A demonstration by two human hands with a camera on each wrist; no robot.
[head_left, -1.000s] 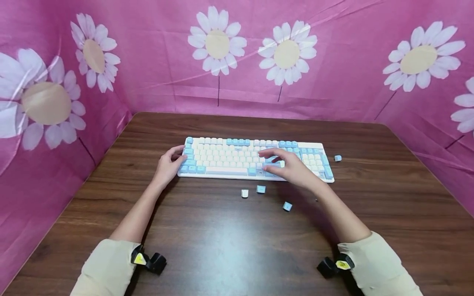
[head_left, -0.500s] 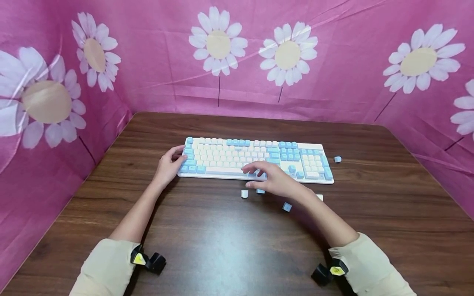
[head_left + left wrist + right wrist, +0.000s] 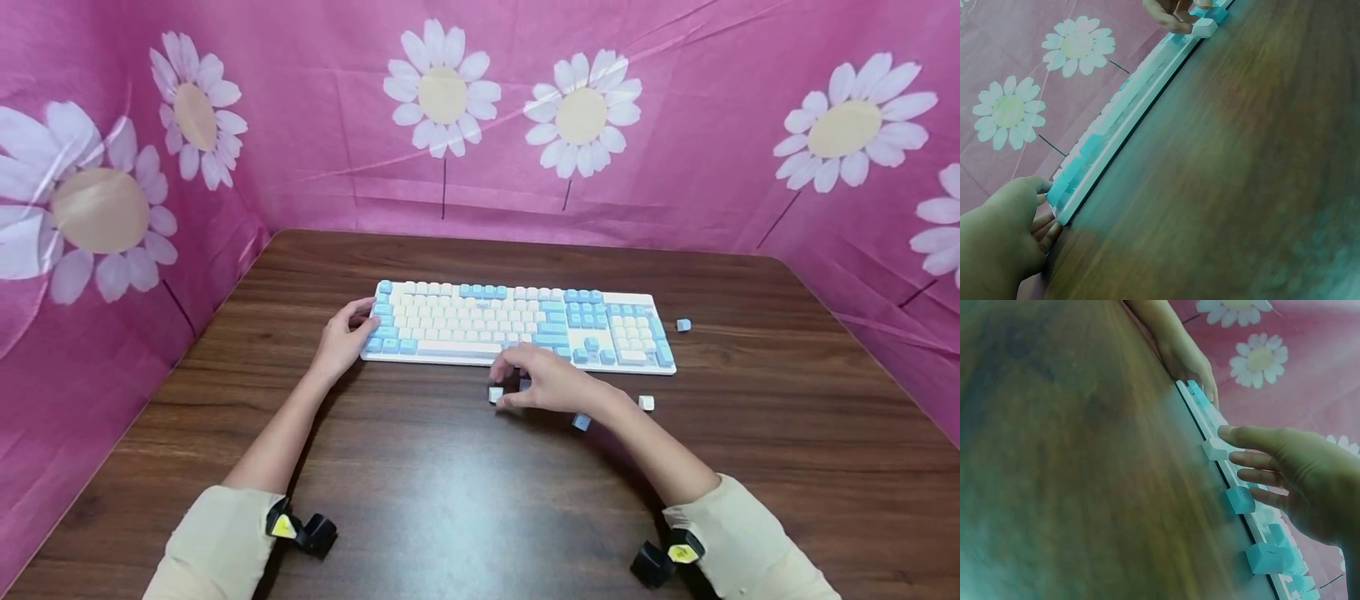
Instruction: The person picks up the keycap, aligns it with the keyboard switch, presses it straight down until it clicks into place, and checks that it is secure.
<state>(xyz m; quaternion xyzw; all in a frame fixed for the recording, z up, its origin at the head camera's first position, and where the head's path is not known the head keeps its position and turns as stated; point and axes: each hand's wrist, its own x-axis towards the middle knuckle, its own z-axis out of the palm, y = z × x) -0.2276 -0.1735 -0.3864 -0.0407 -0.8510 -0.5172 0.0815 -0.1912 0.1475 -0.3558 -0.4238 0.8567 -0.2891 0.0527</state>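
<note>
A white and light-blue keyboard (image 3: 465, 323) lies across the table. My left hand (image 3: 341, 340) grips its left end; in the left wrist view the thumb lies over the corner keys, the other fingers at the side. In front of the keyboard, my right hand (image 3: 551, 379) hovers low with thumb and fingers apart, close to a white keycap (image 3: 496, 395). The right wrist view has this white keycap (image 3: 1213, 449) just beyond the fingertips, and a blue keycap (image 3: 1240, 500) under the hand. Another blue keycap (image 3: 581, 422) sits below the right wrist, partly covered.
One white keycap (image 3: 647, 403) lies right of the right forearm. A pale blue keycap (image 3: 683, 325) rests beyond the keyboard's right end. The brown wooden table (image 3: 420, 467) meets a pink flowered cloth (image 3: 510, 192) behind and at the sides.
My right hand has moved left and toward me, from above the keyboard's right part down to the loose keycaps. This uncovered the arrow keys and the white keycap at right. My left hand stays put.
</note>
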